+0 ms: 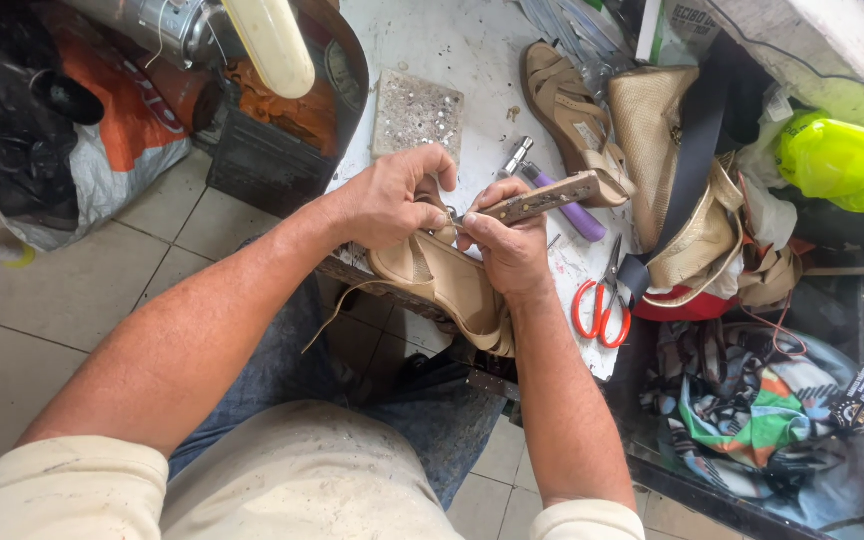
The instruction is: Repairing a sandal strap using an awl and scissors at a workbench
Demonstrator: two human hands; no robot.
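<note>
Holding a tan leather wedge sandal over the lap, just off the near edge of the white worktop bench, the person pinched its thin strap near the buckle with the left hand, fingers pressed together on the leather. The right hand was clenched around a wooden-handled knife-like tool, its tip at the strap; the blade itself was hidden. Doing this well probably called for a taut strap, a short controlled stroke, and the left fingertips kept clear of the tip. At one o'clock from the sandal lay a purple-handled tool and the matching tan sandal; at three o'clock, red-handled scissors; at twelve o'clock, a grey studded pad.
</note>
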